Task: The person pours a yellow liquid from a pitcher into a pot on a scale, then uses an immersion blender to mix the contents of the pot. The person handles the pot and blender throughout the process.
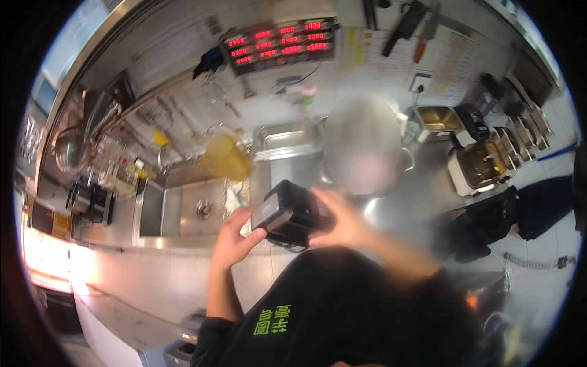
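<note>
Between my hands, close to my chest and tilted, is a black boxy device [293, 213] with a grey face on its left end and a cord or strap below. My left hand [238, 236] grips the left end, its thumb on the edge by the grey face. Fingers and thumb of my right hand [337, 218] clasp the other end. Just beyond stands a large round metal pot [362, 142], partly blurred by a haze. A yellow translucent plastic jug [227, 158] lies tilted at the sink's far edge.
A stainless steel sink [151, 208] is at the left. Beyond the pot, a shallow steel pan [286, 137] and a deep steel container [440, 121] stand by the wall. Red digital timers [279, 43] and knives [408, 27] are mounted above. Dark clothing of another person [545, 206] shows at right.
</note>
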`<state>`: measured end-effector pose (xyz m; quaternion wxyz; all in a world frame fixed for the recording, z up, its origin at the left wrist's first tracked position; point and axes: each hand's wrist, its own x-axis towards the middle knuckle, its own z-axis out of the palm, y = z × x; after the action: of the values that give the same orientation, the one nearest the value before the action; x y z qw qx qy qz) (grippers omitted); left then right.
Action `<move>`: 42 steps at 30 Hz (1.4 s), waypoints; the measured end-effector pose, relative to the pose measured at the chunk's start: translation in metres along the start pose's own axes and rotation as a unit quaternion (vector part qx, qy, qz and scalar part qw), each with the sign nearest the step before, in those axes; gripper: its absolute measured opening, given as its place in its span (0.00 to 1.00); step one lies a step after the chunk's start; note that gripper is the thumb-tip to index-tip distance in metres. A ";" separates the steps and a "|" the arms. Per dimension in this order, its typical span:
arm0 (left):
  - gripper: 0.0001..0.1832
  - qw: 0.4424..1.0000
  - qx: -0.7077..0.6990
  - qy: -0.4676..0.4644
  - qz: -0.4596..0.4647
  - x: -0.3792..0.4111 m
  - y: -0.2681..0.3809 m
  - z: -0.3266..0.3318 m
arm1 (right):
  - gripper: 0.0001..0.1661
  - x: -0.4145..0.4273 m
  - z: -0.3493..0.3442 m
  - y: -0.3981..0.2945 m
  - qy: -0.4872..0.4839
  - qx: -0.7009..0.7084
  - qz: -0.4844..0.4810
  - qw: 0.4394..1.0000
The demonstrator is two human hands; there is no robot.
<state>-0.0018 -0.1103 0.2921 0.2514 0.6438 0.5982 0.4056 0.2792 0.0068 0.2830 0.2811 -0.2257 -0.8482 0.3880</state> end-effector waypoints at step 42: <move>0.10 0.791 -0.347 0.497 0.083 -0.045 -0.029 -0.119 | 0.10 0.094 0.145 0.074 -0.282 0.218 0.067 0.932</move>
<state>-0.1139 -0.1686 0.3236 0.0910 0.2698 0.4032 0.8697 0.1279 0.0304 0.1748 0.0461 -0.0966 -0.7698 0.6292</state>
